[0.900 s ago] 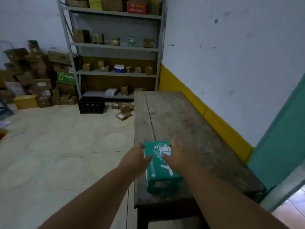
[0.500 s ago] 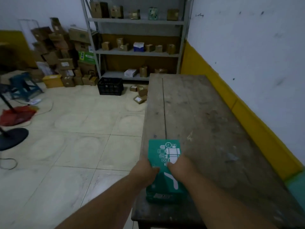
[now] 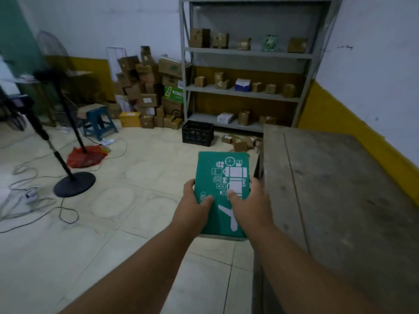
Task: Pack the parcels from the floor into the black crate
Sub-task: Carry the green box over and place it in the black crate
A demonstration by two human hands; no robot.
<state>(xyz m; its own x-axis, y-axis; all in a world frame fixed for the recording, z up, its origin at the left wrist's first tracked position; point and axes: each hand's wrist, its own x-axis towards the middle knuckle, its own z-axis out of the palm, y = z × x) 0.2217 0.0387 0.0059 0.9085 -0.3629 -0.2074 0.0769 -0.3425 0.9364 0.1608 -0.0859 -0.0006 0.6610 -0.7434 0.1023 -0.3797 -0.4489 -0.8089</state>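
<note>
A green box (image 3: pixel 221 173) with white printed icons is held in the air over the tiled floor, just left of the wooden table. My left hand (image 3: pixel 192 206) grips its left edge and my right hand (image 3: pixel 251 203) grips its right edge, thumbs on top. Far ahead, the black crate (image 3: pixel 197 132) stands on the floor in front of the metal shelf. Several small brown parcels (image 3: pixel 240 142) lie on the floor to the crate's right, beside the table's far corner.
The wooden table (image 3: pixel 340 189) fills the right side. A metal shelf (image 3: pixel 247 91) with small boxes stands behind the crate, and stacked cartons (image 3: pixel 149 94) sit left of it. A fan stand (image 3: pixel 74 183), cables, a red bag (image 3: pixel 86 156) and a blue stool (image 3: pixel 98 123) occupy the left floor.
The green box has come off the table and now hangs over the floor in both hands. My view has swung left, bringing the fan stand and stool into sight.
</note>
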